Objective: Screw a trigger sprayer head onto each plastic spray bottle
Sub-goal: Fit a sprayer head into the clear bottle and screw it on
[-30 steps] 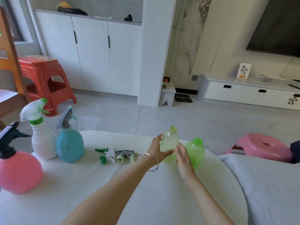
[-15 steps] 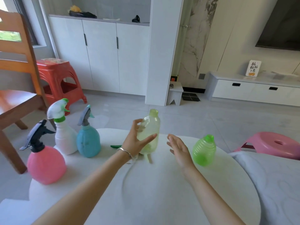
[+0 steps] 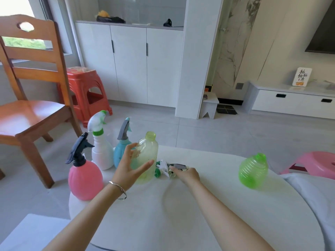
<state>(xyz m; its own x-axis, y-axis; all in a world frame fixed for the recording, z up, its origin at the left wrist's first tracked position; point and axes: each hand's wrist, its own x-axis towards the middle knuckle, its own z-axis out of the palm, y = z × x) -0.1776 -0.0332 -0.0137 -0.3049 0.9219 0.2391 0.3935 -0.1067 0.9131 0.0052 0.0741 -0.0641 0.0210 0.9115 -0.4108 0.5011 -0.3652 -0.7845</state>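
Near the tabletop's (image 3: pixel 208 220) left edge stand three finished sprayers: a pink spray bottle (image 3: pixel 85 180), a white spray bottle (image 3: pixel 101 153) and a blue spray bottle (image 3: pixel 120 154). The left hand (image 3: pixel 129 171) holds a pale yellow-green bottle (image 3: pixel 146 158) upright, fingers wrapped around its body, open neck up. Just right of it, the right hand (image 3: pixel 186 175) rests on the loose trigger sprayer heads (image 3: pixel 167 169) lying flat; whether its fingers have closed cannot be told. A bright green bottle (image 3: pixel 252 172) waits uncapped near the right edge.
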